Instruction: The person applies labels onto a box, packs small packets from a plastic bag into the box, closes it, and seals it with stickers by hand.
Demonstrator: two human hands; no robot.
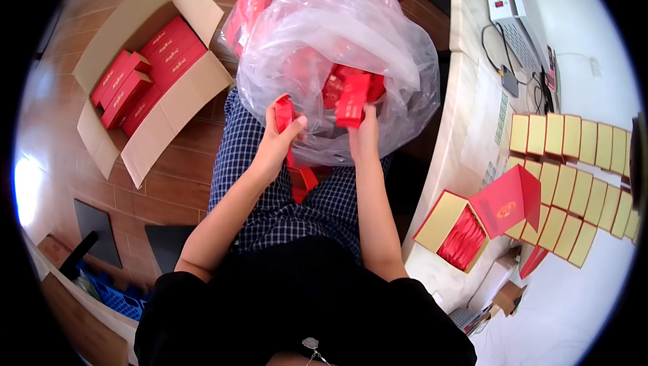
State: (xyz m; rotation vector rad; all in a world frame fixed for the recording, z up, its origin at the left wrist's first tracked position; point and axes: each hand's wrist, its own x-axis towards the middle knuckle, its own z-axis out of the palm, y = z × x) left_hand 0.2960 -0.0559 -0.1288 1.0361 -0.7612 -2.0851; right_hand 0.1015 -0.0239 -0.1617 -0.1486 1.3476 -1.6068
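My left hand is closed around a small red packet at the near left side of a large clear plastic bag. In my right hand is another red packet with gold print, held over the bag's opening. More red packets lie inside the bag, partly hidden by its folds. Below the bag, a red strip or packet rests between my legs; its exact kind I cannot make out.
An open cardboard box with several long red boxes stands on the floor at left. On the right-hand counter, an open red gift box holds red packets, near rows of gold-and-red boxes. A white machine stands behind.
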